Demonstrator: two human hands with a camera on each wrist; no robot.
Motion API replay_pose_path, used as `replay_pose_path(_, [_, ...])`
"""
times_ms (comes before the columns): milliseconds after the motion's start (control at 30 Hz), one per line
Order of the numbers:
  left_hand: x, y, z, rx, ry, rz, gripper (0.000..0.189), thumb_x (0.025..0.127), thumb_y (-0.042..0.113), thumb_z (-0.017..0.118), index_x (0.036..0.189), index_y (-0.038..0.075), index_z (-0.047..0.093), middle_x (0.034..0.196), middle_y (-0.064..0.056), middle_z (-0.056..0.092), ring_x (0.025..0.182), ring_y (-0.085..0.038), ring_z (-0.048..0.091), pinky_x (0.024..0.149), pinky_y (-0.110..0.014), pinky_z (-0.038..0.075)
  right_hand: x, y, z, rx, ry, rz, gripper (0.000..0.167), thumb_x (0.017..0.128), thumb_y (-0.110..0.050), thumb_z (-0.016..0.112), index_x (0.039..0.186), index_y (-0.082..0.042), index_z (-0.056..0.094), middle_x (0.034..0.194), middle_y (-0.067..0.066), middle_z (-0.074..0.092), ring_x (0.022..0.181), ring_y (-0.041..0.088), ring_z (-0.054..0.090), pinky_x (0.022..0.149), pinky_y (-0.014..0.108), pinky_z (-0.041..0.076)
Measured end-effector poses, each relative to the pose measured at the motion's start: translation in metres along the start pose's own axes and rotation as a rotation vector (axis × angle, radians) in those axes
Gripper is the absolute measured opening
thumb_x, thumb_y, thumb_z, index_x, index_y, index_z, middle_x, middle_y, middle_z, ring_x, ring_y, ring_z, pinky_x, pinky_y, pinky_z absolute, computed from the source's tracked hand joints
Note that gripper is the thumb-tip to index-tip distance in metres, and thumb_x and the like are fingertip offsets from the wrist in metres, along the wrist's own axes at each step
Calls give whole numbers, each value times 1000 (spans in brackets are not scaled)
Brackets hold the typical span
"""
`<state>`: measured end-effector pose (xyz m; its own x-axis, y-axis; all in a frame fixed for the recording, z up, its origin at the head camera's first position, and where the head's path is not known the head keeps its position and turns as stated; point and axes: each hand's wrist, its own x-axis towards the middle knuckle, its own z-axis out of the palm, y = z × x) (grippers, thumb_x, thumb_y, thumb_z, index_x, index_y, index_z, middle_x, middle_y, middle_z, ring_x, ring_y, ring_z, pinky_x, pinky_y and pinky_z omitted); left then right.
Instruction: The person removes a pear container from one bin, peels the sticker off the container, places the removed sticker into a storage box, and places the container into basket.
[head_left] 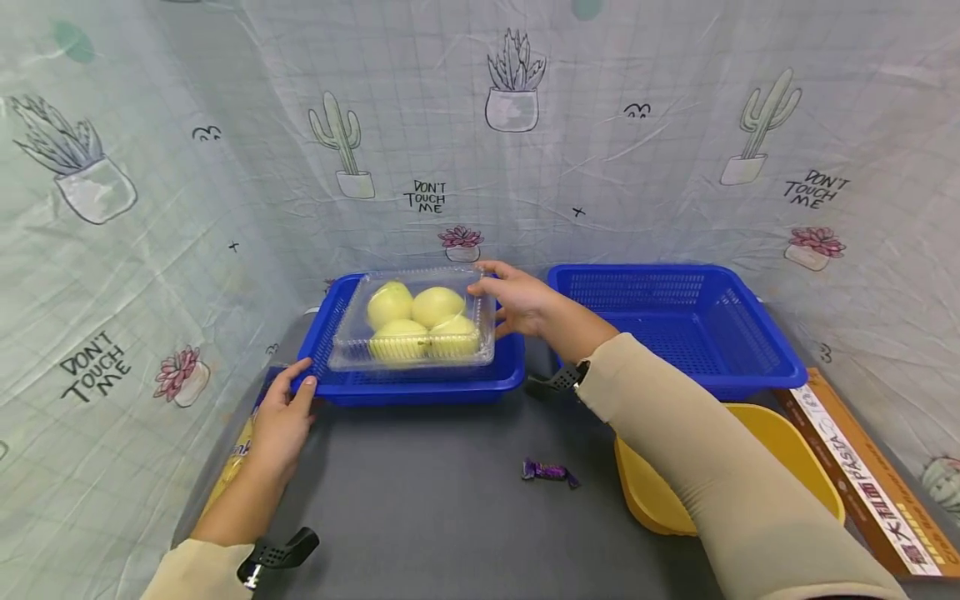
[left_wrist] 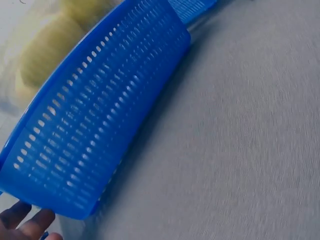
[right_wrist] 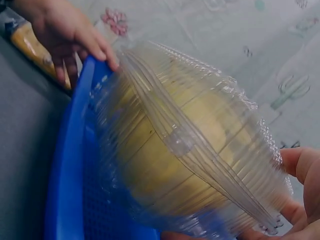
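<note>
A clear plastic clamshell box (head_left: 412, 358) holding several round pale yellow-green fruits (head_left: 390, 306) is over the left blue basket (head_left: 420, 392), its lid down. My right hand (head_left: 521, 300) grips the box by its right side, thumb and fingers spread along that end. In the right wrist view the box (right_wrist: 180, 145) is tilted and partly blurred, close above the basket rim. At the basket's near left corner, my left hand (head_left: 283, 421) holds the rim with thumb and forefinger on it. Its other fingers hang outside the wall, as the right wrist view shows.
Another blue basket (head_left: 675, 333) stands at the back right, with a yellow bin (head_left: 648, 496) in front, partly behind my right sleeve. A purple-wrapped candy (head_left: 550, 472) lies mid-table. Long pasta box (head_left: 862, 475) at right; yellow packet (head_left: 232, 462) beside my left forearm. Printed cloth surrounds the table.
</note>
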<state>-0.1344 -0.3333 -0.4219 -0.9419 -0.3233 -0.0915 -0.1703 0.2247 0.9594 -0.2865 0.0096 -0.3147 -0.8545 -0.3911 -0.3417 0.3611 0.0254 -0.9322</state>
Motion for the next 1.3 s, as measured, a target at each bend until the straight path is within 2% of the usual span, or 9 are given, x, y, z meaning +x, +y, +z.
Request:
replay_pose_path(167, [-1,1,3,-30,27,-28,57,115,37,47,170,24,34,167,-18,34,141,-37,49,114,-57,40,19,5,1,-34,11,-6,69,105,-16,66,166,-33,37,176,7,17,145,66,31,102,75,45])
replay_pose_path(467, [1,2,2,-47,0,-49,60,114,34,54,169,25,35,167,-15,36,144,-35,48,115,-57,41,48,14,3,-77,22,18,71,105,-16,64,167,-30,33,175,10,23,144,66,32,99,75,47])
replay_pose_path(733, [2,6,-1,-10,-2,-60,58,113,33,55,168,25,37,165,-9,43,128,-18,56,101,-45,48,66,16,12,-153,4,40,73,106,-18,65,169,-29,30,176,10,20,145,66,31,98,74,49])
replay_pose_path(900, [2,10,-3,-23,-7,-66,57,114,30,54,168,22,38,165,-11,43,119,-10,60,104,-49,47,75,14,16,-150,-20,53,74,107,-19,65,170,-29,28,177,10,18,147,64,31,100,74,47])
replay_pose_path(1100, [5,11,-6,-29,-22,-58,58,113,31,56,167,20,38,162,-17,45,112,-6,61,106,-51,47,85,14,17,-167,-65,20,74,108,-28,67,170,-29,27,177,10,17,149,61,31,99,71,50])
replay_pose_path(1300, [5,8,-9,-16,-51,-63,58,114,30,55,167,19,37,163,-18,43,117,-9,59,106,-51,47,92,19,17,-190,-115,48,76,108,-35,67,171,-30,25,178,8,16,150,56,32,102,68,50])
